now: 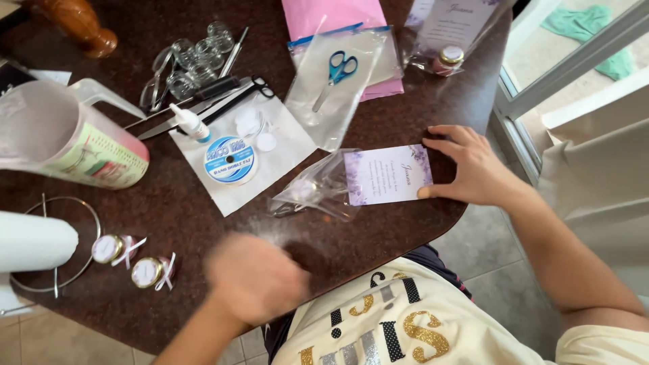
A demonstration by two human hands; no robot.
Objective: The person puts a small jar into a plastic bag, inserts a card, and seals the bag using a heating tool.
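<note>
- Head view: right hand (473, 169) lies flat at 3 o'clock on the bench (405, 108), fingers (443, 145) spread over the edge of a lilac-printed card (387, 174), apparently pinning it in place.
- Card half inside a clear bag (314, 189) just left of it, bag contents unclear.
- Left hand (253, 277), at 6 o'clock, is motion-blurred; finger state cannot be told.
- Two ribboned jars (132, 260) at 8 o'clock.

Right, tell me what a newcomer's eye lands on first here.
First, the right hand pressing a white card with purple flowers that sticks out of a clear bag at the table's near edge. Next, the blurred left hand over the dark table. Then the blue-handled scissors in a clear bag farther back, and the blue-and-white spool on white paper.
</note>
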